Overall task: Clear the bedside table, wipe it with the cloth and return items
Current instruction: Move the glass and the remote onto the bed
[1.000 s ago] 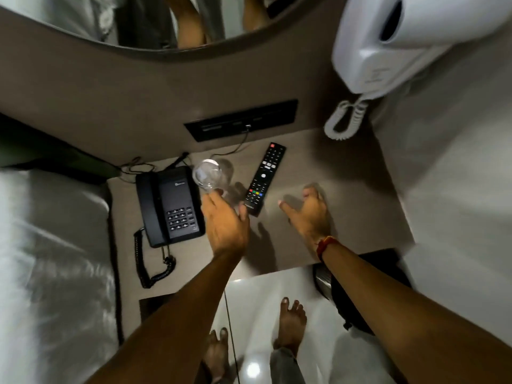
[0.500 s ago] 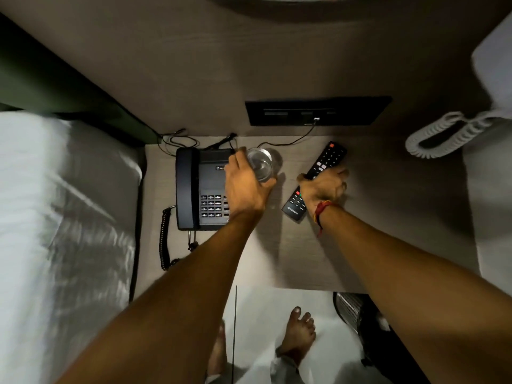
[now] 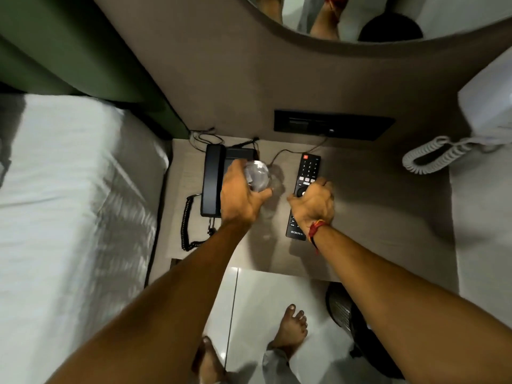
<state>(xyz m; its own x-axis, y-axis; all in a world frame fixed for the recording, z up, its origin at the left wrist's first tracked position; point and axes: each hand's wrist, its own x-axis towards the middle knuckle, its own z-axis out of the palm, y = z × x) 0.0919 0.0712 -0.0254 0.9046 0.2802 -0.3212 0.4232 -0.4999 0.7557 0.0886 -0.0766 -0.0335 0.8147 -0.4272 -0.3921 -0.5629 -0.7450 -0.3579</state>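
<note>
Bedside bench (image 3: 374, 217), seen from above during the clearing stage. A clear drinking glass (image 3: 257, 176) is gripped by the left hand (image 3: 241, 199), fingers curled round its wall, just beside the black desk telephone (image 3: 214, 180) at the bench's left rear; whether its base touches the surface cannot be told. The black TV remote control (image 3: 306, 173) lies flat right of centre, its long axis running front to back, with the right hand (image 3: 314, 205) closed over its middle section.

Compared with 1 second earlier, the right hand, then spread flat on the bare surface beside the remote, has closed onto it, and the remote has been turned from a slant to lie square with the bench. The left hand has gone from reaching towards the glass to enclosing it.

2 of the loose items are thus judged to be secured for removal; the telephone, tethered by its coiled cord (image 3: 187, 225) and rear cables, remains in place. No cloth is visible, so wiping is judged not yet begun. White bedding (image 3: 69, 203) adjoins the bench on the left.
</note>
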